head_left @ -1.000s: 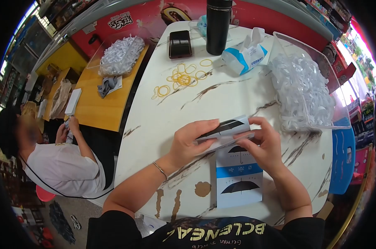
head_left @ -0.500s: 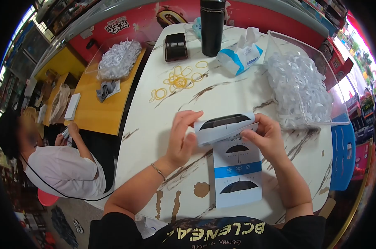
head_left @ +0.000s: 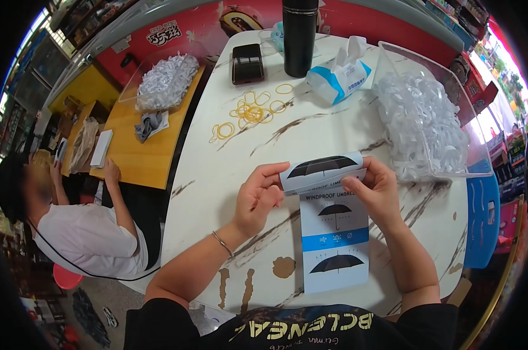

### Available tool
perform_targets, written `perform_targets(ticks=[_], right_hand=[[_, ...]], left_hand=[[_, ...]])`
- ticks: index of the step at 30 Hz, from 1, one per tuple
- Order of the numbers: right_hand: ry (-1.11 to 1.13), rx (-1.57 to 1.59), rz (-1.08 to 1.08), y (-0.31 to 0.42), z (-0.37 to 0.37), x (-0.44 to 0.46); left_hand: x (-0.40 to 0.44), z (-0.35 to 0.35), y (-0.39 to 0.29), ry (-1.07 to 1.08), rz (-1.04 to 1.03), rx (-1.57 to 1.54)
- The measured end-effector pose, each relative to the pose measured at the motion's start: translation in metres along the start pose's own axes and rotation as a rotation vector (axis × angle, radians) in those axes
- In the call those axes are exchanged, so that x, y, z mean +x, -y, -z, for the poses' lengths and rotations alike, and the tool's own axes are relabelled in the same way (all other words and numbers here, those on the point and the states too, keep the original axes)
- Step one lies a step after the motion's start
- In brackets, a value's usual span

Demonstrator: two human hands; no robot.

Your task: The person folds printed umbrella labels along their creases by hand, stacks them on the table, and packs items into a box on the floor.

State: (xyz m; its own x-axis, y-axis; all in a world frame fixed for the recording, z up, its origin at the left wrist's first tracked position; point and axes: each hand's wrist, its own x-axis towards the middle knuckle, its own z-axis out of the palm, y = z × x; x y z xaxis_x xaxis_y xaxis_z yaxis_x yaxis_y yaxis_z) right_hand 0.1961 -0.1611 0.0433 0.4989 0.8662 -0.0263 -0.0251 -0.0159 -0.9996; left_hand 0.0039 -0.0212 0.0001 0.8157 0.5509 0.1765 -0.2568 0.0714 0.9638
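A folded umbrella leaflet (head_left: pixel 322 169) is held up over the white marble-patterned table (head_left: pixel 240 169). Its left end is between the thumb and fingers of my left hand (head_left: pixel 258 198). At its right end, my right hand (head_left: pixel 378 189) pinches the folded layers, thumb in front. Below it on the table lies a printed sheet (head_left: pixel 335 251) with two black umbrellas, a blue band and the words "WINDPROOF UMBRELLA". The upper edge of this sheet is partly hidden behind the held leaflet.
Yellow rubber bands (head_left: pixel 253 112), a black case (head_left: pixel 247 64), a black bottle (head_left: pixel 299 41), a tissue pack (head_left: pixel 340 79) and a clear bin (head_left: pixel 480 174) of whitish strips stand farther back. A co-worker (head_left: pixel 89 233) sits left at a yellow table (head_left: pixel 141 154).
My left hand let its grip loosen and then closed on the leaflet's left end again. The leaflet now faces up more openly. The co-worker's hands have moved apart.
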Motion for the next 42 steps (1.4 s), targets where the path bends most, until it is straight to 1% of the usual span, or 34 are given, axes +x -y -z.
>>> perform_targets(ticks=[18, 30, 36, 42], right_hand=[[0.003, -0.023, -0.038, -0.0018, -0.0017, 0.0001], [0.024, -0.013, -0.039, -0.0040, -0.0020, 0.0005], [0.003, -0.024, -0.077, -0.0076, -0.0015, 0.0006], [-0.012, -0.025, -0.052, -0.0093, -0.0046, 0.0000]], left_hand=[[0.0027, -0.0029, 0.0004, -0.054, -0.027, 0.073], [0.0034, -0.0029, 0.0009, -0.090, -0.009, 0.087], [0.0035, -0.0029, 0.0010, -0.107, -0.010, 0.090], [0.0030, -0.0024, 0.0027, -0.114, -0.023, 0.099]])
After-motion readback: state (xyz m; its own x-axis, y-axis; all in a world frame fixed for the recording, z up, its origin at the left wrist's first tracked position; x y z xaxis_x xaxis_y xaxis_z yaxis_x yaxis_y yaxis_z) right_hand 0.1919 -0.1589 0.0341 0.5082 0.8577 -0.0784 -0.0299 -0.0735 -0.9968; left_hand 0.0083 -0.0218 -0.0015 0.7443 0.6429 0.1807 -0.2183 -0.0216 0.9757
